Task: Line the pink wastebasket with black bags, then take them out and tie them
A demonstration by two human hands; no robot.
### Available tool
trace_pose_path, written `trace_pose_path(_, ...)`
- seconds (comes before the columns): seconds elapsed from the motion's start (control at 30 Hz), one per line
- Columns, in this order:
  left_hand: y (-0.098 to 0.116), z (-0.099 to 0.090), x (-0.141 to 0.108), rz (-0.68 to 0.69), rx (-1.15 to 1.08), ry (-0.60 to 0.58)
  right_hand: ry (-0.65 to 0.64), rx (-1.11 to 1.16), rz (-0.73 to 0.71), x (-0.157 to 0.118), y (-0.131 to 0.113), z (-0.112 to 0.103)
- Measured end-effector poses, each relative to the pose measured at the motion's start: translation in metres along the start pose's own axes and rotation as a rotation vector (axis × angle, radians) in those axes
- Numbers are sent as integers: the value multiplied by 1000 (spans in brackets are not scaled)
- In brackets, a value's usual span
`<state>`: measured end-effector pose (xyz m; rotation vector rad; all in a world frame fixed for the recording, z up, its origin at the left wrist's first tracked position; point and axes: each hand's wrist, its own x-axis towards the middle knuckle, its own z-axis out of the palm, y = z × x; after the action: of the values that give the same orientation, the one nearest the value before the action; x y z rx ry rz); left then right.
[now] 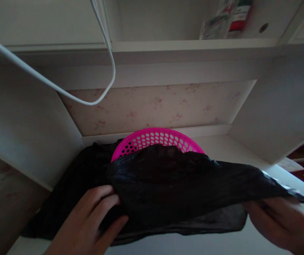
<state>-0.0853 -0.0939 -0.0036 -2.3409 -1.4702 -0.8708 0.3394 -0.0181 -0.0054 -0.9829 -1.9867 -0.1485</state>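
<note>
A thin black plastic bag is spread across the front of a pink basket with round holes and covers much of it. The basket's back rim and part of its wall show above the plastic. At the bag's left side, my left hand has its fingers curled on the plastic, thumb below them. My right hand is closed on the bag's right end, drawing that part out to the side; its fingertips are partly hidden under the plastic. More black plastic lies to the left, behind my left hand.
All this sits on a white shelf surface between white side panels. A white cable hangs in front at upper left. Above, a cabinet shelf holds a clear plastic package and a red-and-white container. Flowered wallpaper lines the back.
</note>
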Motion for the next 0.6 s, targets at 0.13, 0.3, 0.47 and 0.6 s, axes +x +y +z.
trace_pose_path(0.13, 4, -1, 5, 36, 23, 2, 57, 0, 172, 29, -11, 10)
trace_pose_path(0.3, 9, 1, 1, -1, 32, 102, -64, 74, 344, 46, -10, 23)
trace_pose_path(0.47, 0, 2, 2, -248, -286, 67, -130, -100, 244, 64, -7, 23)
trace_pose_path(0.6, -13, 3, 6, -914, -814, 175, -128, -248, 190, 78, -1, 21)
